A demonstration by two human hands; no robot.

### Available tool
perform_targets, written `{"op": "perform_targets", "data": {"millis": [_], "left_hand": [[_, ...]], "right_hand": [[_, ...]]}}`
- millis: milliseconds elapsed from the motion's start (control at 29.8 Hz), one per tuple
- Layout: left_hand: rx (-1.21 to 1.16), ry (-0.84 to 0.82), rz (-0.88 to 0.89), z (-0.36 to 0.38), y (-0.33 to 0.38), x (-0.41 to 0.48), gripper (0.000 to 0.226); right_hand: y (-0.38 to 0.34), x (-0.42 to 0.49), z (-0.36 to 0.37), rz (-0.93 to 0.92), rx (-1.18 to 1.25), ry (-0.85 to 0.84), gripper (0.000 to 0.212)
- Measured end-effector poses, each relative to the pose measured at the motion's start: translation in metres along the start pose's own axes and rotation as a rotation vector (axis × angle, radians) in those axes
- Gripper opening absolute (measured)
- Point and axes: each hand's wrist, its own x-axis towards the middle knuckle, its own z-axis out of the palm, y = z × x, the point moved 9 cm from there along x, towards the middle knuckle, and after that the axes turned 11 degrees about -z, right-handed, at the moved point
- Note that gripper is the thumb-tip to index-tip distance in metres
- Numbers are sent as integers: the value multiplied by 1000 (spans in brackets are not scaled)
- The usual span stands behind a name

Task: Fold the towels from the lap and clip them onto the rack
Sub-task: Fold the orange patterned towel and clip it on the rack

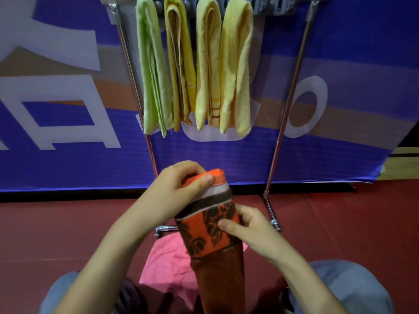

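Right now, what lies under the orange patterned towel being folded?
Under the orange patterned towel, held by the left hand and right hand, a crumpled pink towel lies on the lap. How far it extends beneath is covered, as is anything else under it.

the towel being held (210, 225) is bright orange with a dark brown swirly print, plus white and brown stripes near the top; the pink towel (167, 264) on the lap is plain; hanging ones go light green (152, 71), mustard yellow (181, 64), then two pale yellow (208, 64) (238, 69); banner (340, 64) behind is blue, tan and white; floor (351, 223) is dark red
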Motion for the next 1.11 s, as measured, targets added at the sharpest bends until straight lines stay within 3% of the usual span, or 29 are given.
{"op": "perform_targets", "data": {"millis": [134,268,536,671,738,872,939,1073,1106], "left_hand": [[253,-56,-75,8,-2,5,55],[256,121,67,-8,24,4,46],[209,374,142,-60,41,-3,48],[334,483,-12,-72,9,-2,45],[411,483,-129,-74,-16,2,38],[619,240,-438,-45,-86,11,41],[609,26,-472,-7,-101,10,42],[14,-394,-218,78,-45,-3,42],[-126,-434,-152,90,-26,-7,46]], "right_hand": [[3,1,-4,-4,-53,43,20],[4,5,-5,-20,65,60,14],[88,-43,-19,295,-10,-31,22],[89,-45,-32,242,-36,34,61],[81,-41,-32,218,-14,18,70],[54,-31,-29,215,6,-67,59],[38,-26,-24,208,62,-106,47],[11,-11,-12,162,126,-158,54],[7,-9,-11,155,134,-161,55]]}}
